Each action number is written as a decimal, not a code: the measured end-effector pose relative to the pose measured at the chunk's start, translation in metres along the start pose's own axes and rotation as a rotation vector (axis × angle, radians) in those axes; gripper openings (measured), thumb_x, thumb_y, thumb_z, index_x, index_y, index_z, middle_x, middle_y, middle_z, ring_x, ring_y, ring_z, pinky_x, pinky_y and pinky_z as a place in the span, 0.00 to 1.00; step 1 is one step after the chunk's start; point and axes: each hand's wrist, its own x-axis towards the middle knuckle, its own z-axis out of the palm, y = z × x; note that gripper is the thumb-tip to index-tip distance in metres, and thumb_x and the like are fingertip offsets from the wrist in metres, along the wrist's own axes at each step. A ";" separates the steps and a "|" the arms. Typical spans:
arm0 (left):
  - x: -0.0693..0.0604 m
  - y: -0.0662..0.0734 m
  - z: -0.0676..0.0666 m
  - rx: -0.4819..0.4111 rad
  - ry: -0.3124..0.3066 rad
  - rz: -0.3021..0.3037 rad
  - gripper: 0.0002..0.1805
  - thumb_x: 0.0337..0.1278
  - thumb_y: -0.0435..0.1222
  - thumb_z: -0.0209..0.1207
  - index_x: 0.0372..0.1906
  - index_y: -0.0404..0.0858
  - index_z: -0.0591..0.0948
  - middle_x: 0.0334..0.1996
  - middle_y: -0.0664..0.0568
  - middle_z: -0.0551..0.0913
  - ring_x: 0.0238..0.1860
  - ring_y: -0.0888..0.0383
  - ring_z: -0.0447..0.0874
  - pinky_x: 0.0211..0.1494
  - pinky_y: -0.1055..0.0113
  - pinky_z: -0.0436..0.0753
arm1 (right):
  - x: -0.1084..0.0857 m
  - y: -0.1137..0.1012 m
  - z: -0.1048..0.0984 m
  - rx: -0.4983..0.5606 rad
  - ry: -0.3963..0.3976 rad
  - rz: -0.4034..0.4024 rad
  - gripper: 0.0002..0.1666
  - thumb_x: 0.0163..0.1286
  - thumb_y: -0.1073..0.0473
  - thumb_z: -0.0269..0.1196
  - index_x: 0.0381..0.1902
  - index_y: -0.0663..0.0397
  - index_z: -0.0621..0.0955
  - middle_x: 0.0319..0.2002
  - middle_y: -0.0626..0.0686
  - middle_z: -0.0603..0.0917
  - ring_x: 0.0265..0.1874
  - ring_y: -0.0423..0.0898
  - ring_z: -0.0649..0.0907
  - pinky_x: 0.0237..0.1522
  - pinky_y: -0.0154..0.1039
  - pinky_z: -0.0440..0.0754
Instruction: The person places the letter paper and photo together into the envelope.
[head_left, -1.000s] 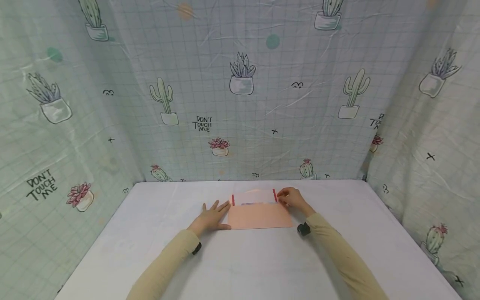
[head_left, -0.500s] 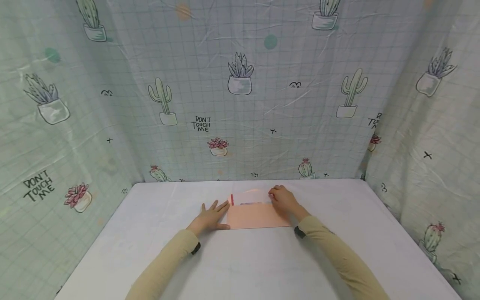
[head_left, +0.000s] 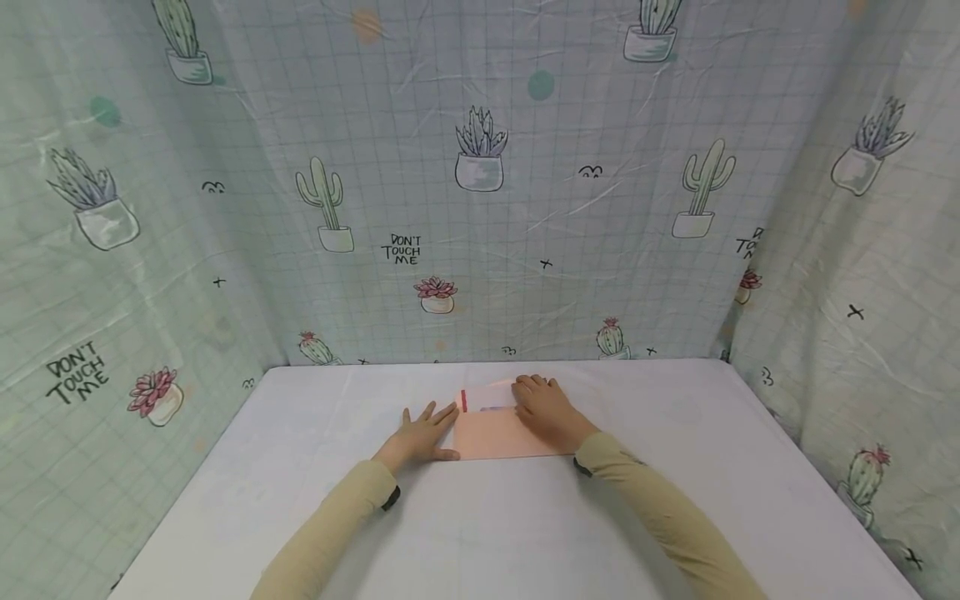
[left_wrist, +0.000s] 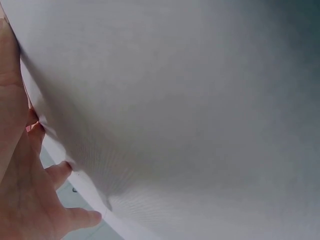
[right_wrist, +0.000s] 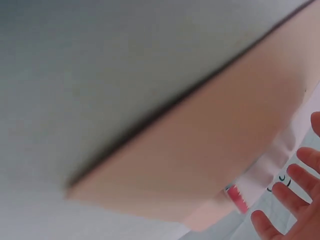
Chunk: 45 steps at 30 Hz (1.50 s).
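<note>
A peach-coloured rectangular sheet (head_left: 491,435), perhaps an envelope or folder, lies flat on the white table. Along its far side runs a paler band with a red strip (head_left: 463,401) at its left end. A second red strip (right_wrist: 236,199), jagged-edged, shows at the other end in the right wrist view; in the head view my right hand hides it. My left hand (head_left: 418,435) rests with spread fingers on the sheet's left edge. Over the right part of the band lies my right hand (head_left: 546,407), its fingers extended in the right wrist view. Contact under its fingertips cannot be made out.
The white table (head_left: 480,525) stretches around the sheet on all sides. A cactus-print curtain (head_left: 480,250) hangs behind the table's far edge and along both sides. Dark wrist bands sit at both tan sleeves.
My right hand has moved left from beside the right red strip, where its fingertips were bunched, onto the pale band, covering that strip. The left hand and the sheet stay in place.
</note>
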 end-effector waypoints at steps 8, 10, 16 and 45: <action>0.000 0.002 0.001 -0.008 -0.001 0.001 0.46 0.48 0.62 0.50 0.69 0.43 0.51 0.71 0.54 0.49 0.70 0.41 0.44 0.59 0.29 0.47 | 0.005 -0.010 0.005 0.028 -0.092 0.049 0.29 0.70 0.46 0.44 0.64 0.52 0.63 0.62 0.52 0.67 0.63 0.50 0.65 0.60 0.58 0.60; 0.001 0.002 0.000 0.002 -0.002 0.001 0.47 0.48 0.62 0.50 0.69 0.43 0.51 0.71 0.54 0.49 0.70 0.41 0.45 0.59 0.29 0.48 | 0.008 -0.012 0.005 0.022 -0.100 0.057 0.29 0.69 0.46 0.44 0.64 0.52 0.63 0.62 0.53 0.67 0.62 0.50 0.65 0.59 0.57 0.62; 0.002 0.001 0.001 0.023 -0.005 -0.013 0.47 0.47 0.63 0.50 0.69 0.44 0.52 0.71 0.54 0.49 0.70 0.41 0.45 0.59 0.30 0.49 | 0.016 -0.018 0.002 0.026 -0.117 0.088 0.28 0.69 0.46 0.46 0.63 0.53 0.64 0.59 0.53 0.69 0.59 0.51 0.68 0.56 0.55 0.65; 0.002 0.001 0.000 0.022 -0.003 -0.031 0.46 0.47 0.63 0.49 0.69 0.45 0.52 0.71 0.55 0.49 0.70 0.42 0.45 0.59 0.30 0.50 | 0.012 -0.023 0.005 0.022 -0.054 0.061 0.22 0.68 0.46 0.49 0.56 0.47 0.72 0.46 0.52 0.73 0.45 0.51 0.71 0.45 0.56 0.67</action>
